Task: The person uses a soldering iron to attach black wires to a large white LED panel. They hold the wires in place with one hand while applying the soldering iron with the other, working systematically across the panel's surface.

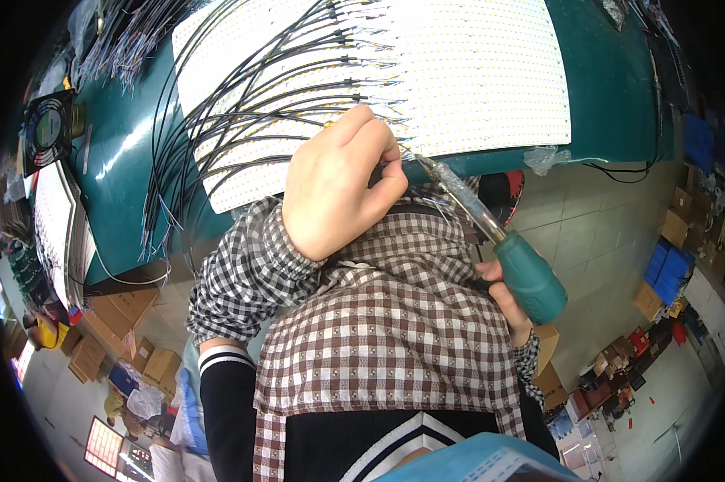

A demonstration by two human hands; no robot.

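My left hand is closed in a pinch at the near edge of a white LED board panel, its fingertips on a thin wire of a black cable; the grip itself is partly hidden. In my right hand is a soldering iron with a green handle, its fingers wrapped around it. The iron's metal shaft slants up and left, and its tip sits just right of my left fingertips, by the board's edge. Several black cables lie across the panel's left part, their thin ends lined up along its middle.
A green table carries the panel. At its left stand a small black fan and a stack of white sheets; a bundle of loose wires lies behind them. Crumpled clear plastic hangs at the near edge. Cardboard boxes stand on the floor.
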